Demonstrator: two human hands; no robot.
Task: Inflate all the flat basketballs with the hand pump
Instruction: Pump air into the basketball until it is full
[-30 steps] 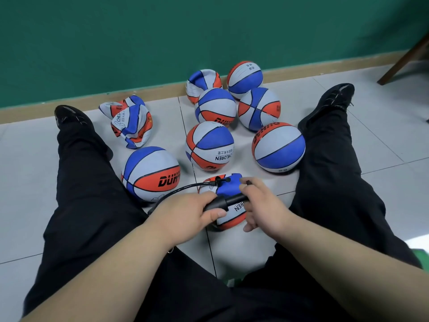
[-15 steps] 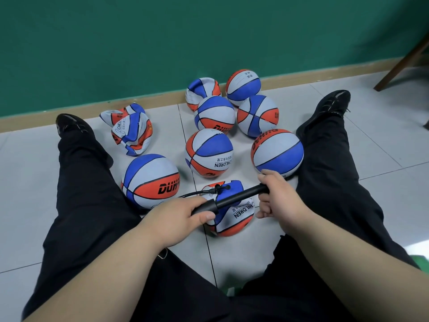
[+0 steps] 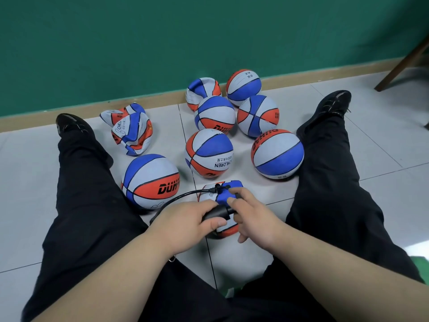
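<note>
Labels: "CHILDREN" on middle ball (image 3: 209, 154); "DU…", cut off, on big ball (image 3: 151, 180) at 9 o'clock.
My left hand (image 3: 188, 219) clenches the hand pump (image 3: 216, 213); my right hand (image 3: 253, 219) seemingly grips its hidden handle. The flat basketball (image 3: 228, 193) lies under both, poking out at 12 o'clock.

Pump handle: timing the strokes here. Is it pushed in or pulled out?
Pushed in: the right hand, on it, sits right beside the left hand gripping the pump barrel.

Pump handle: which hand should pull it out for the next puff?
Right, probably. The right hand sits at the handle end of the pump, fingers curled there. The left hand grips its barrel, steadying it by the ball where the hose plugs in.
</note>
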